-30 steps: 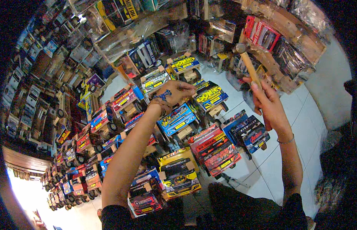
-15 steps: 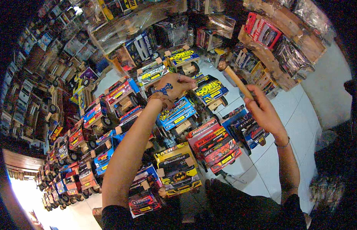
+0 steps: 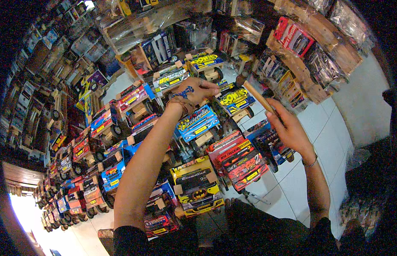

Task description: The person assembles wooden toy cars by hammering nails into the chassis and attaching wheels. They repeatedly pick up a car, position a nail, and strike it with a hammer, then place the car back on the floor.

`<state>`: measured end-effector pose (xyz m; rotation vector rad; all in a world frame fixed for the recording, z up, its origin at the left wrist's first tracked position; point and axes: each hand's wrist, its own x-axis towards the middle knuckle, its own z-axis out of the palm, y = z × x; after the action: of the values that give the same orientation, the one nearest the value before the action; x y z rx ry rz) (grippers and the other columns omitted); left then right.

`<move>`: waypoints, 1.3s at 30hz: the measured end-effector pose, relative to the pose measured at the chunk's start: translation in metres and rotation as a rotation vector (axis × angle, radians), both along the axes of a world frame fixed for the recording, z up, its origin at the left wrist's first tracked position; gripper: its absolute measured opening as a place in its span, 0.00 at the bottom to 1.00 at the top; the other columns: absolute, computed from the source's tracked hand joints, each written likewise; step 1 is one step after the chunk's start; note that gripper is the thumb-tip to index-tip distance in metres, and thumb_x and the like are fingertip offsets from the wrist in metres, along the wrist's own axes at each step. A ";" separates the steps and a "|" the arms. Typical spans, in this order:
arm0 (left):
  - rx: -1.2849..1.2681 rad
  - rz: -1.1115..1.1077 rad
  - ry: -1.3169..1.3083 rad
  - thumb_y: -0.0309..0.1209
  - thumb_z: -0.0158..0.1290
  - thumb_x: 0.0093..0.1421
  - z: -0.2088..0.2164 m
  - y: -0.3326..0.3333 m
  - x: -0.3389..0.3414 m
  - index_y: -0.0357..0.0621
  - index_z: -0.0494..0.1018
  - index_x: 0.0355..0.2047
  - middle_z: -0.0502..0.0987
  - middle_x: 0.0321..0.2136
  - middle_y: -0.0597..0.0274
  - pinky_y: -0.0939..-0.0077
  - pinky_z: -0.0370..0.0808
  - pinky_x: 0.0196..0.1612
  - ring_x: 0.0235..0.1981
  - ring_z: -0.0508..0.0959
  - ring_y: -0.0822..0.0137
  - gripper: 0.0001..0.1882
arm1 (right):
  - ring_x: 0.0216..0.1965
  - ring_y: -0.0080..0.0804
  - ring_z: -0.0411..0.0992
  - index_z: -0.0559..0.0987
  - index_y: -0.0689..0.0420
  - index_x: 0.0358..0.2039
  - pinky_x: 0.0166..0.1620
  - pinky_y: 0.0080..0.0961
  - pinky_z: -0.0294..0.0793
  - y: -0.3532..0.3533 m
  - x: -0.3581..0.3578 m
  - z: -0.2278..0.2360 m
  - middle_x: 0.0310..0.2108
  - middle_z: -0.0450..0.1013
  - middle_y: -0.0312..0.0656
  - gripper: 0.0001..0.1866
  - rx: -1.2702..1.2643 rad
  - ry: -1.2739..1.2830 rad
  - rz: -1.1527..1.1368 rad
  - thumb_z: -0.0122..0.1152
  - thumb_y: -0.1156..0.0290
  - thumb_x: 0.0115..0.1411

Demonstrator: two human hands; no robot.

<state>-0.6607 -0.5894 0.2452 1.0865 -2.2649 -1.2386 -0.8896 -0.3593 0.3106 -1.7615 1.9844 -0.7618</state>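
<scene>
Wooden-handled, the hammer [image 3: 258,97] slants up from my right hand [image 3: 288,128], whose fingers are wrapped round the lower handle. Its dark head lies up and left of the hand, hard to make out. My left hand [image 3: 193,90] reaches over the toy trucks with thumb and fingertips pressed together; anything between them is too small to see. Those fingertips are at the upper edge of a yellow and black toy truck [image 3: 235,100]. Below the left wrist stands a light blue toy truck [image 3: 197,123], and just beyond the hand a white and green one [image 3: 170,79].
Closer to me stand a red toy truck [image 3: 242,164] and a yellow and black one with a bat emblem [image 3: 196,190]. Several rows of trucks run to the left. Plastic-wrapped stacks [image 3: 139,30] line the back. White floor tiles [image 3: 296,187] show at right.
The hammer and my right hand have shifted slightly down and left, the head closer to my left fingertips. My left hand keeps nearly the same place, and the view has tilted a little.
</scene>
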 end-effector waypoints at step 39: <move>0.113 0.009 0.130 0.42 0.66 0.55 0.001 0.004 -0.001 0.52 0.86 0.38 0.86 0.36 0.65 0.75 0.77 0.47 0.38 0.83 0.72 0.13 | 0.65 0.40 0.65 0.60 0.52 0.70 0.63 0.30 0.64 -0.006 0.025 -0.004 0.65 0.65 0.48 0.26 -0.091 0.030 0.070 0.45 0.71 0.73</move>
<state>-0.6618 -0.5849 0.2465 1.0217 -2.1139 -1.4056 -0.8648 -0.3657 0.3067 -1.8942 1.9240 -0.8197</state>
